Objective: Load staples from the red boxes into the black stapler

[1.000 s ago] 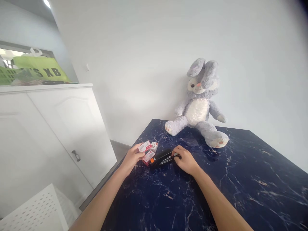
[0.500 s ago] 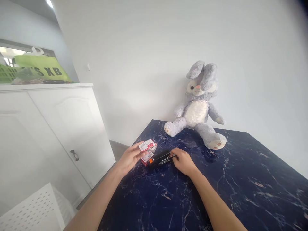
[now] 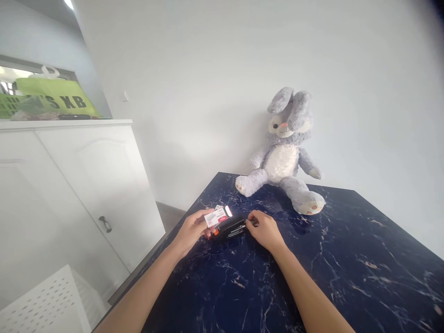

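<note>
My left hand (image 3: 190, 232) is closed on a small red-and-white cardboard box (image 3: 217, 218), holding it tilted above the left end of a black stapler (image 3: 231, 226). An end flap of the box stands out at its upper right. The stapler lies on the dark blue marbled table (image 3: 239, 282), with silvery metal along its near side and an orange part at its left end. At its right end, the bent fingers of my right hand (image 3: 263, 228) are closed against it. Another red-and-white box is mostly hidden behind my left fingers.
A grey plush rabbit (image 3: 282, 162) sits at the back of the table against the wall. White cabinets (image 3: 100, 175) stand at the left, with a green bag (image 3: 58, 95) on top. A white perforated panel (image 3: 45, 300) is at the lower left.
My left hand has brought the small box right and slightly down, turning it so its end flap shows. My right hand stays by the stapler's right end.
</note>
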The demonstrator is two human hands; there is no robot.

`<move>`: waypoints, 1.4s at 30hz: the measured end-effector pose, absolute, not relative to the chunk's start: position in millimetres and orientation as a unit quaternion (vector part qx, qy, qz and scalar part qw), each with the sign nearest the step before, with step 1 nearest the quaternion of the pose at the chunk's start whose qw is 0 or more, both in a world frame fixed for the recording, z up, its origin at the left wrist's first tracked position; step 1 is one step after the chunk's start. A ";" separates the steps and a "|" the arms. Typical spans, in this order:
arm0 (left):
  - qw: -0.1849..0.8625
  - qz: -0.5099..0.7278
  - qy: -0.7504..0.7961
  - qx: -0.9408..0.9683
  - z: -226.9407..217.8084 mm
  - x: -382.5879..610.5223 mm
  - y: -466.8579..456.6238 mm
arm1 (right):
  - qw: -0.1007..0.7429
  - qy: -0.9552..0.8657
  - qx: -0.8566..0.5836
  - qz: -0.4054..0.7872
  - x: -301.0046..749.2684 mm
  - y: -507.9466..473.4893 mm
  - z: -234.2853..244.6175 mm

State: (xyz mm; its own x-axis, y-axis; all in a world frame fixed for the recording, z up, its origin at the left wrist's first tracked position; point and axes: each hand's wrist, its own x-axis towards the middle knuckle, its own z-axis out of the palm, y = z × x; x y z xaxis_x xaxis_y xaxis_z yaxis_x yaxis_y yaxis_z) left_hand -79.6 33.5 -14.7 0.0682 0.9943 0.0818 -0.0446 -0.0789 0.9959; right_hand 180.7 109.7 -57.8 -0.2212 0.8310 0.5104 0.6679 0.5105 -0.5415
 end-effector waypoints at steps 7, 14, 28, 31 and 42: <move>0.463 0.527 0.476 0.530 -17.1 -74.6 34.3 | 0.375 -0.820 -0.425 0.085 181.2 109.9 -57.8; 0.471 0.517 0.479 0.531 -15.1 -78.5 34.2 | 0.294 -0.853 -0.430 -0.031 176.9 101.8 -52.5; 0.498 0.513 0.468 0.519 -15.7 -76.1 31.2 | 0.468 -0.682 -0.529 0.191 196.5 122.8 -60.8; 0.494 0.521 0.469 0.515 -17.8 -74.5 32.2 | 0.431 -0.720 -0.507 0.198 193.2 120.8 -59.7; 0.476 0.538 0.472 0.511 -19.4 -71.3 33.3 | 0.396 -0.746 -0.514 0.151 186.7 120.3 -60.6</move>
